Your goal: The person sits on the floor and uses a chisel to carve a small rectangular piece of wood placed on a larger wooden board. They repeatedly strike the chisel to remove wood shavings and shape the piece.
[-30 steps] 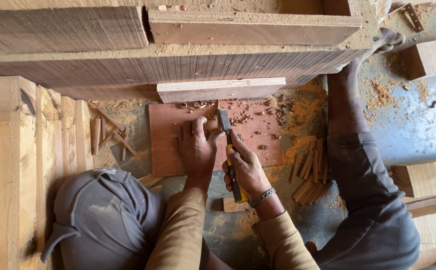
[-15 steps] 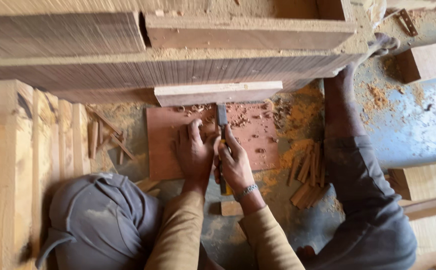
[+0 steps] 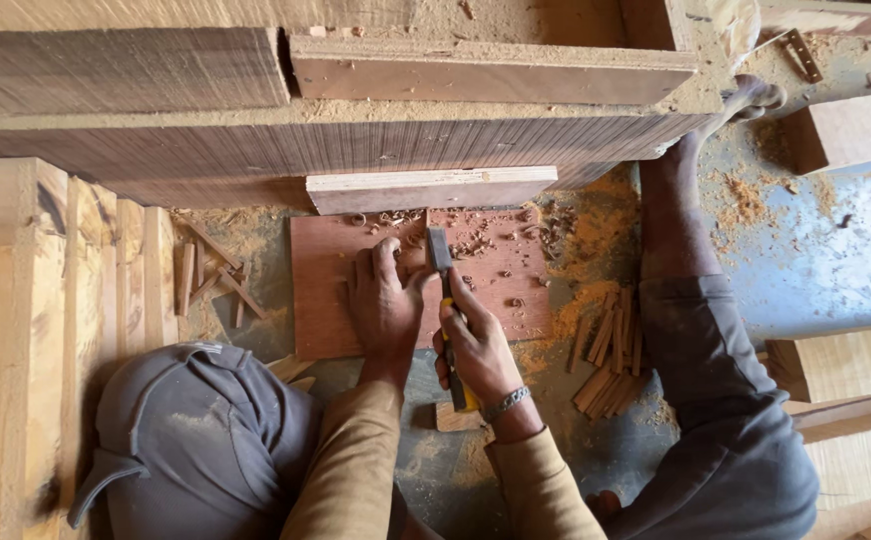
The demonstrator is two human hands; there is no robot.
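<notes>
A reddish-brown board [image 3: 495,290] lies flat on the floor, strewn with wood shavings [image 3: 475,240]. My left hand [image 3: 383,300] presses down on the board, thumb beside the blade. My right hand [image 3: 475,345] grips a chisel [image 3: 441,262] with a yellow handle, its steel blade pointing away from me onto the board. A small workpiece under the left fingers is mostly hidden.
A pale plank [image 3: 425,188] sits along the board's far edge, under long timber beams [image 3: 335,140]. Small wooden sticks [image 3: 610,360] lie at the right, more [image 3: 210,275] at the left. My knees [image 3: 195,430] and outstretched right leg [image 3: 685,250] flank the board. Planks [image 3: 25,300] stack at the left.
My right hand and the chisel have slid forward along the board, closer to my left hand. The left hand stays pressed in place.
</notes>
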